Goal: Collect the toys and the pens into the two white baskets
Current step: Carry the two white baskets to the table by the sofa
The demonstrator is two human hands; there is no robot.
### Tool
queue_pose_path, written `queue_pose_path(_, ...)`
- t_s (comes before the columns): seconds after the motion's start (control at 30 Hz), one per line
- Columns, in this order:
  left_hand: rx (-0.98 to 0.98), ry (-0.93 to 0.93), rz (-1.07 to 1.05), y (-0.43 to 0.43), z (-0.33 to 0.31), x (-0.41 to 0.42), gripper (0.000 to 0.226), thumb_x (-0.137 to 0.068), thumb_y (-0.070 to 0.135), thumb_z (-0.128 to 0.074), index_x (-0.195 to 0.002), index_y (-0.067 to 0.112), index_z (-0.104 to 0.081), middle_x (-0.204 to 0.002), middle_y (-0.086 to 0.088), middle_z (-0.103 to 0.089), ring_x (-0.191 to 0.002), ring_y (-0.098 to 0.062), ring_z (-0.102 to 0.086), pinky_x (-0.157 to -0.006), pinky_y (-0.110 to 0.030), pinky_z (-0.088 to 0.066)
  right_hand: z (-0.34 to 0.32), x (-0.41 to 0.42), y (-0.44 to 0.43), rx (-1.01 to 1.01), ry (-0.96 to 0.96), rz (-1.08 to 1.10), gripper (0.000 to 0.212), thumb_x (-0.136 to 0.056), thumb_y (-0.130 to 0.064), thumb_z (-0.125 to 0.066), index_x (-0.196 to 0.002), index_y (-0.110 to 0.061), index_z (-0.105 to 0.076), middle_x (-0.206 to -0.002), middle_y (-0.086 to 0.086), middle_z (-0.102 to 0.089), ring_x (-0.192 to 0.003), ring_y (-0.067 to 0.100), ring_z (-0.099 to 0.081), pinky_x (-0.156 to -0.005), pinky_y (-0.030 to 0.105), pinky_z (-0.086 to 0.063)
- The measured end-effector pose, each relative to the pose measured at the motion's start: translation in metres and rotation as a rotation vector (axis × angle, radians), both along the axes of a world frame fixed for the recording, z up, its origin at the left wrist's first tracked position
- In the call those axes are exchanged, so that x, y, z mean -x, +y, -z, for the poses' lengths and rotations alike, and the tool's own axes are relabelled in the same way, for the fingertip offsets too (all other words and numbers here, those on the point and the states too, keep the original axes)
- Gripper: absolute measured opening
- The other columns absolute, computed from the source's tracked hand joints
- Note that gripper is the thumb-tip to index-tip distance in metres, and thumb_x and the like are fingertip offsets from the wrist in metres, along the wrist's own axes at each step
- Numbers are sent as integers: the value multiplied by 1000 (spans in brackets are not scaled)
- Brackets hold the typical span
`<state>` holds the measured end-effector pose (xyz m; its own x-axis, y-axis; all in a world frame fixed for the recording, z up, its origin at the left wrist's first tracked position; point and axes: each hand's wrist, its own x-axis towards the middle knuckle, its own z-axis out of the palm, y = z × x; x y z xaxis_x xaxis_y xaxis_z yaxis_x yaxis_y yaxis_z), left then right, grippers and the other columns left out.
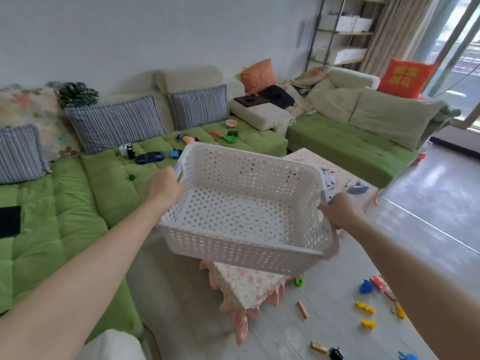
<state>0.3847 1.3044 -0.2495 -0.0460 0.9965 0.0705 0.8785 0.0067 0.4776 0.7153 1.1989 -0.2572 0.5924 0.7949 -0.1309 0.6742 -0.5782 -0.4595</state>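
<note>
The white basket [233,245], perforated and empty, hangs tilted in mid-air at the centre. Far left, on the green sofa [65,216], lie a blue toy car [150,157], a green hand-shaped toy [230,138] and other small toys. Near right, on the floor [428,216], lie yellow toys [365,307], a blue toy [366,287] and an orange pen [302,309].

Open floor [428,216] rightward (toys [365,307] underfoot)

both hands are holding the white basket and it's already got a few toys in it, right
No: the head view shows the white basket empty. The left hand and the right hand do hold it, one at each end; toys like the blue toy car lie on the green sofa.
</note>
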Motion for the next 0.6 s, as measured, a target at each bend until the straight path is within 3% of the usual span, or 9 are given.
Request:
queue_pose_path(0.1,7,48,13,41,33,-25,5,-89,-1,-44,-91,1,-48,-76,-12,-44,-65,-27,-43,-51,-31,-30,32,-20,34,65,56,29,29,-89,-24,-52,-66,-7,-51,-57,5,-51,-50,18,-50,-51,23,-40)
queue_pose_path(0.2,57,66,26,81,69,-46,15,-90,-1,-43,-102,-3,-51,-94,-20,-54,-82,-37,-55,-61,-39,-40,67,-36,65,104,154,76,29,-88,-24,-53,-65,-7,-50,-65,10,-56,-62,24,-56,-65,36,-53)
queue_pose_path(0.27,97,102,19,107,93,-61,18,-90,-2,-42,-106,-1,-51,-99,-20,-56,-83,-35,-55,-63,-39,-42,94,-46,83,110,231,126,29,-89,-19,-52,-64,-6,-47,-70,14,-57,-65,27,-58,-72,41,-55)
queue_pose_path(0.37,171,138,32,131,120,-77,18,-92,3,-43,-108,2,-50,-105,-18,-56,-89,-34,-56,-65,-38,-43,125,-48,90,163,301,184,24,-90,-14,-49,-70,-2,-49,-67,13,-56,-56,26,-56,-58,35,-54)
queue_pose_path(0.5,279,158,47,168,167,-96,27,-93,6,-41,-118,2,-48,-119,-19,-56,-107,-35,-55,-81,-40,-45,172,-48,104,236,422,240,14,-91,-10,-45,-91,2,-51,-73,15,-59,-56,25,-58,-49,31,-55)
queue_pose_path(0.6,318,234,72,188,197,-106,39,-93,3,-40,-132,5,-42,-129,-18,-51,-119,-35,-50,-89,-40,-42,204,-40,109,266,496,257,12,-92,-8,-43,-89,2,-49,-78,17,-57,-56,25,-56,-45,30,-51)
